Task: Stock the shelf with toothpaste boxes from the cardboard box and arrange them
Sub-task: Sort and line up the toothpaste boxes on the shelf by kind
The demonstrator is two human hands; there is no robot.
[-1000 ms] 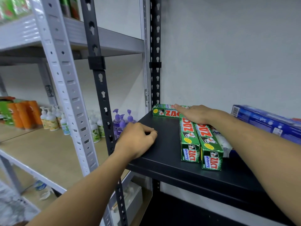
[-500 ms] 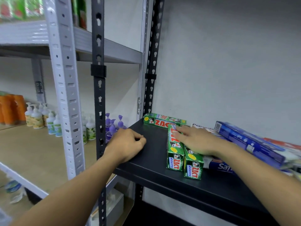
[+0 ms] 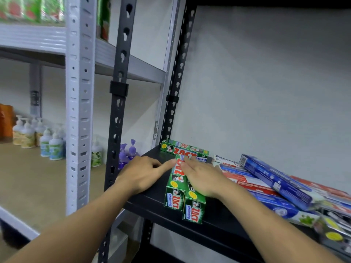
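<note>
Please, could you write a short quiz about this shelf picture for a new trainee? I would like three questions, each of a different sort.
1. True or false: the right hand lies flat on top of green toothpaste boxes.
2. How many green toothpaste boxes lie on the black shelf? A) two B) three C) five
3. Fill the gap: the long blue box lies to the ___ of the green toothpaste boxes.

Key: 1 true; 2 B; 3 right.
</note>
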